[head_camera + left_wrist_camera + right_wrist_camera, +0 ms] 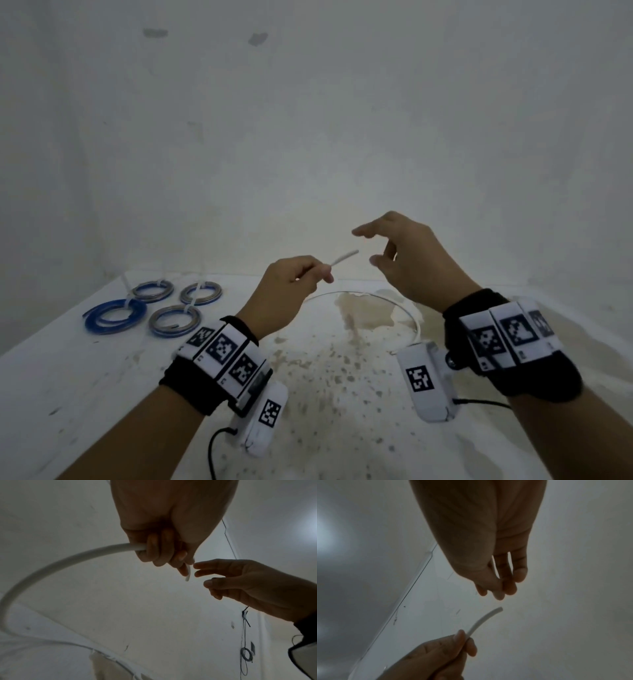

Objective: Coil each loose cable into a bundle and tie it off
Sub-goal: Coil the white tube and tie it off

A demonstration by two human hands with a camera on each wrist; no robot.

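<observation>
Up above the stained white table point(85, 377), our left hand point(287, 291) grips a white cable point(344, 257) near its end, thumb and curled fingers closed round it, with the short free tip pointing right toward our right hand point(407, 257). That right hand hangs just beside the tip, fingers relaxed and spread, thumb apart from them, holding nothing and not touching the cable. From the left wrist view, the cable leaves the left fist and arcs down in a wide loop; we see it curve across the table behind both wrists. On the far left of the table lie four coiled bundles point(150, 308), blue and grey, each tied with a white tie.
</observation>
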